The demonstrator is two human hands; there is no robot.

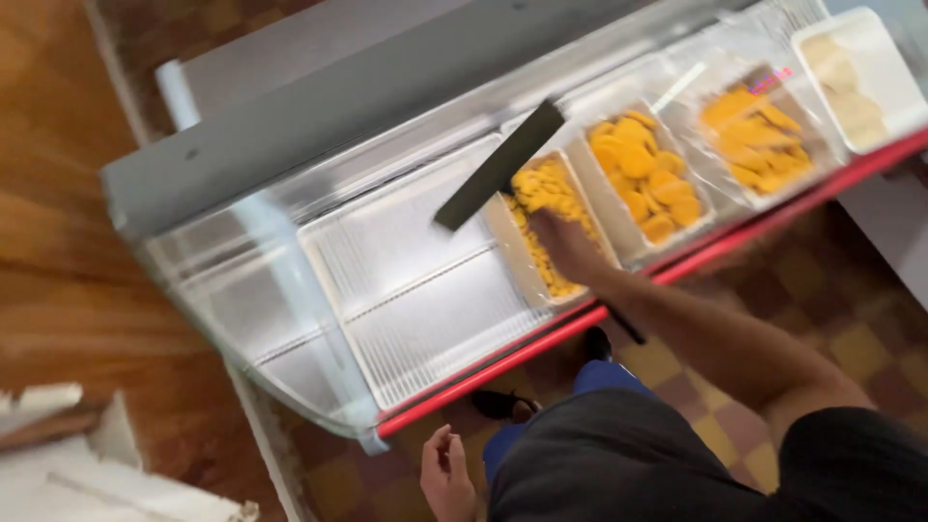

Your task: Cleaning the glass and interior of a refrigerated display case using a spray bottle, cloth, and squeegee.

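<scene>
My right hand (565,246) reaches into a white tray of small yellow breaded pieces (541,193) inside a glass display case (242,280). Its fingers rest among the pieces, and motion blur hides whether they grip anything. A dark flat bar (498,164) slants just above and left of this hand. A thin black stick (624,327) shows under my forearm at the case's red front edge (735,237). My left hand (447,476) hangs low beside my body, away from the case, holding nothing, fingers loosely extended.
To the right of that tray stand a tray of round orange patties (646,179), one of larger breaded pieces (759,135) and one of pale pieces (855,82). A bare white wire shelf (416,280) fills the case's left part. Chequered floor tiles (851,348) and my shoe (503,404) lie below.
</scene>
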